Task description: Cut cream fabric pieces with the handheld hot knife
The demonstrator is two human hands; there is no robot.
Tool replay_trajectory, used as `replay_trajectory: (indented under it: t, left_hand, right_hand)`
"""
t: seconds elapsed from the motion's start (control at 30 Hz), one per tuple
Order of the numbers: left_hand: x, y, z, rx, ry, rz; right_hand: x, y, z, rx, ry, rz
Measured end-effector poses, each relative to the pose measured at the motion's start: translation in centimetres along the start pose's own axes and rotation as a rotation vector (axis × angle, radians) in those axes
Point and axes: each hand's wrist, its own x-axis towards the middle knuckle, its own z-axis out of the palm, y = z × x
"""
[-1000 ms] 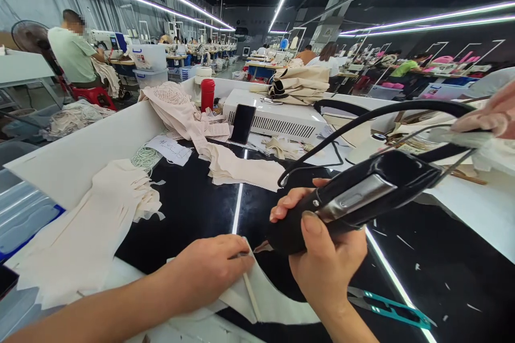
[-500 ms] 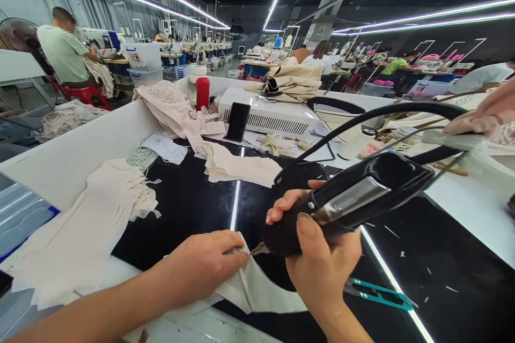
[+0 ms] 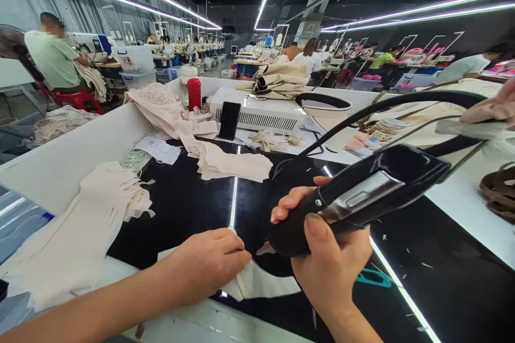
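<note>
My right hand [image 3: 333,257] is wrapped around a black corded handheld electric tool [image 3: 362,201] with a silver metal plate on its side. Its small metal tip [image 3: 266,248] points left, just right of my left fingers. My left hand [image 3: 209,257] is closed in a pinch on a pale fabric piece [image 3: 267,281] at the front of the black tabletop. A narrow pale strip shows below its fingertips; the hand hides part of the cloth. Teal-handled thread snips [image 3: 374,277] lie beyond my right wrist, partly covered by it.
Stacked cream fabric pieces [image 3: 96,209] lie at left, with more fabric [image 3: 233,161] at the table's middle back. A phone [image 3: 229,120] leans against a white machine box [image 3: 257,110], near a red bottle [image 3: 194,94]. The tool's black cord [image 3: 382,104] arches rightward past another person's hand [image 3: 493,108].
The tool and my right hand have moved slightly right, its tip drawing away from the left fingers. The view has shifted a little. Both hands keep their hold.
</note>
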Motion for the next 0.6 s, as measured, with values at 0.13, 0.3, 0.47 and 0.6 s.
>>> replay_trajectory:
  t: [0.13, 0.3, 0.47, 0.6]
  left_hand:
    - [-0.6, 0.2, 0.3, -0.008, -0.014, -0.010]
    - [-1.2, 0.1, 0.5, -0.007, 0.007, -0.014]
    - [-1.4, 0.3, 0.8, 0.016, 0.049, -0.004]
    - [-1.6, 0.3, 1.0, 0.045, 0.079, 0.006]
  right_hand:
    - [-0.4, 0.4, 0.2, 0.016, -0.014, 0.006]
    - [-0.7, 0.7, 0.7, 0.048, -0.037, 0.008]
    - [-1.0, 0.6, 0.9, 0.083, -0.052, 0.017]
    - [-1.2, 0.6, 0.9, 0.078, -0.064, 0.018]
